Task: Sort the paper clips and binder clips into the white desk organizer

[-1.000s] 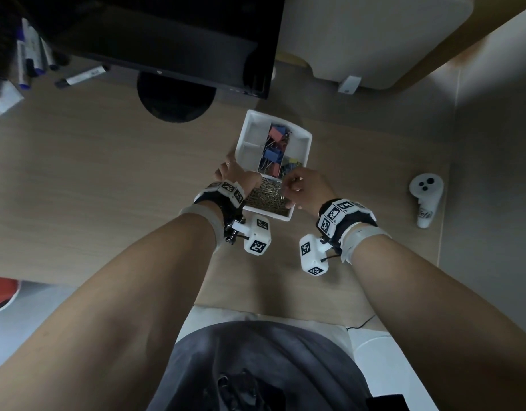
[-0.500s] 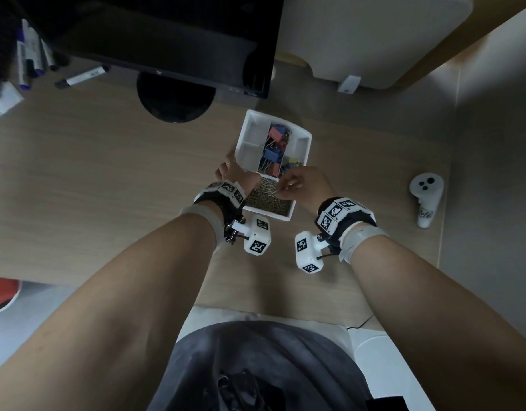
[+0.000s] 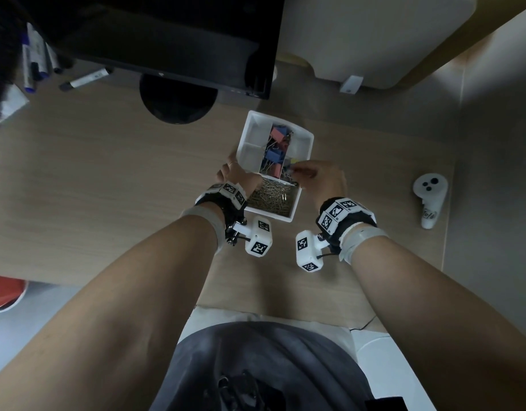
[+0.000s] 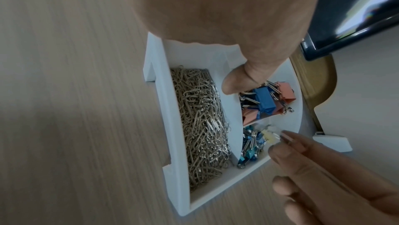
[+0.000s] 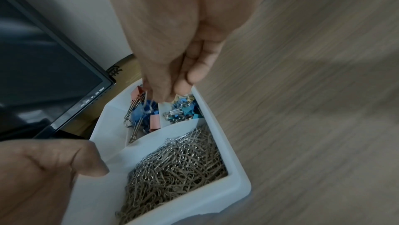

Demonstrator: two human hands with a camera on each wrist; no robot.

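The right hand's fingertips [image 5: 166,95] hide their small clip.

White plastic desk organizer [image 3: 304,200], clean white walls all round, on a pale wood-grain bench [image 3: 92,179] streaked beige and tan. Nearest compartment: a heap of dull gold-and-silver wire paper clips [image 4: 200,126]. Next one up: big binder clips [image 4: 266,99], royal blue and salmon pink with shiny silver wire handles. Beside those, small binder clips [image 5: 183,110], metallic teal-blue, and a pale yellow small binder clip [image 4: 270,135] among them. Both wrists carry black bands with white cubes [image 3: 259,237] printed in black-and-white square marker patterns. Glossy black monitor [image 3: 167,40] behind, black round base. White controller [image 3: 430,197] with dark dots off to the right
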